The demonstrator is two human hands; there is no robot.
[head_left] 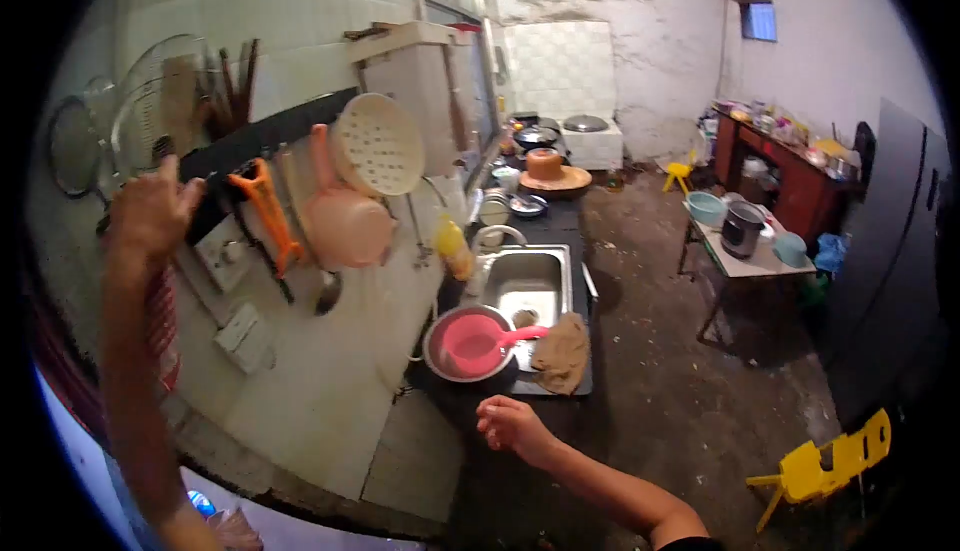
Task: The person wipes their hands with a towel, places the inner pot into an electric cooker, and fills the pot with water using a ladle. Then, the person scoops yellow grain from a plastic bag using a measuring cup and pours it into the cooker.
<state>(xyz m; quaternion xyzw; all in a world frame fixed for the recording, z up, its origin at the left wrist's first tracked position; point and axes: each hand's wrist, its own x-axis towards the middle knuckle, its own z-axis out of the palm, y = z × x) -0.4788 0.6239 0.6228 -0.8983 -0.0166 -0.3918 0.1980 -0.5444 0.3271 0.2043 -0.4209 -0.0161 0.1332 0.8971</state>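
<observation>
My left hand (155,209) is raised to the dark rack (270,136) on the tiled wall, its fingers curled beside the wire skimmer (140,111). Whatever is inside those fingers is hidden. To its right hang an orange-handled tool (268,213), a pink dipper (345,226) and a cream colander (378,146). My right hand (515,429) is loosely closed over the dark counter, with nothing visible in it. Just beyond it, a pink ladle-like scoop (472,343) rests in a metal basin (440,363), and a brown cloth (562,353) lies at the sink's near edge.
The steel sink (525,276) is set in the counter, with a yellow bottle (453,249) beside it. Farther along are a straw hat (548,173) and pots. Across the floor stand a small table (745,261) with basins and a yellow chair (825,461).
</observation>
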